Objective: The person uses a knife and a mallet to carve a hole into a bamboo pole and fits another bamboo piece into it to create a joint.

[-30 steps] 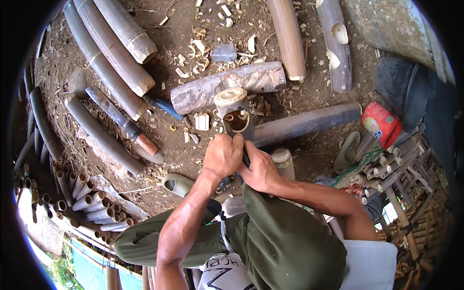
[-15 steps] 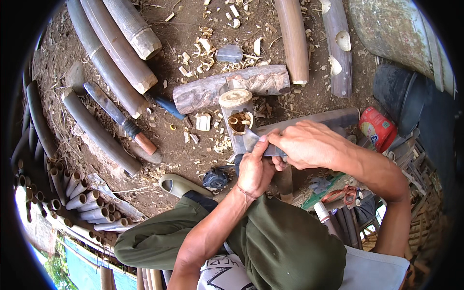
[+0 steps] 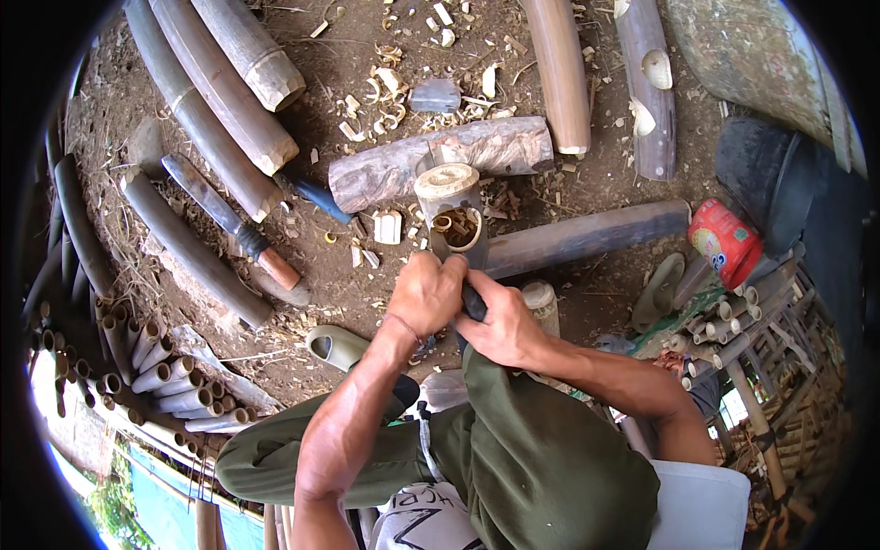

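Observation:
A bamboo tube [image 3: 448, 209] leans on a rough log [image 3: 513, 149], its pale cut end up. Cut into its side is an opening with curled shavings [image 3: 460, 227] inside. Just below that opening my left hand [image 3: 426, 291] is closed near the knife's blade, its thumb meeting my right hand. My right hand [image 3: 504, 319] grips the black handle of the knife [image 3: 473, 302]. Most of the blade is hidden behind my left hand; a dark part shows along the opening's left edge. Hidden too is the tube's lower end.
Several bamboo lengths [image 3: 229, 115] lie far left, beside a wooden-handled machete [image 3: 215, 206]. A notched bamboo [image 3: 649, 92] lies far right. Shavings and a whetstone-like block [image 3: 434, 96] are on the dirt. A red can-like container [image 3: 724, 243] stands right, a sandal [image 3: 335, 346] near my foot.
My right hand has swung left and down, from the tube's right side to below the opening. My left hand has shifted left and up. The blade now points up along the tube.

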### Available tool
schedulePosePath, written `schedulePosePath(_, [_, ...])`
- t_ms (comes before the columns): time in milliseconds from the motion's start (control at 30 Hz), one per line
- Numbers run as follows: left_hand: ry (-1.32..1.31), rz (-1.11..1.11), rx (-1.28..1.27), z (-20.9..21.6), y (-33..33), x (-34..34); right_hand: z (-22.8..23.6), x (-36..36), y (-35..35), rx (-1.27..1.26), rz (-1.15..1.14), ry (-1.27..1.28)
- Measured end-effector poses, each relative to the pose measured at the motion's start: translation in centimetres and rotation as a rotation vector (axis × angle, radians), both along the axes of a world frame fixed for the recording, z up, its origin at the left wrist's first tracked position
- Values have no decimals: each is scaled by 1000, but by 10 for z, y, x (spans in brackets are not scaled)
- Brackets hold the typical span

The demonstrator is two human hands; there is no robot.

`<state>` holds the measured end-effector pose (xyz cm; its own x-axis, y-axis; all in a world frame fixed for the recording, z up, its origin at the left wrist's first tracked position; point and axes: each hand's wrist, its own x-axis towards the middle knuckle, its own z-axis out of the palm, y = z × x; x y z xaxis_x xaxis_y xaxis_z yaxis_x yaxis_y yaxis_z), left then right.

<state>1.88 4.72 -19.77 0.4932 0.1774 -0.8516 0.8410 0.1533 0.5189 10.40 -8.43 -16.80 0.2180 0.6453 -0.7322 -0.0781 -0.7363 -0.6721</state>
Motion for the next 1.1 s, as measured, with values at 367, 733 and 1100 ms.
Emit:
schedulePosePath(367, [-83,396,-75,23,-36,41,12,71,-7,181,362,-578])
schedulePosePath(733, [-498,1542,-1076,18,-45,39,37,94,153,279,1641,-754])
schedulePosePath(1100, [-481,173,-332,45,-73,-34,28,70,15,38,262,-239])
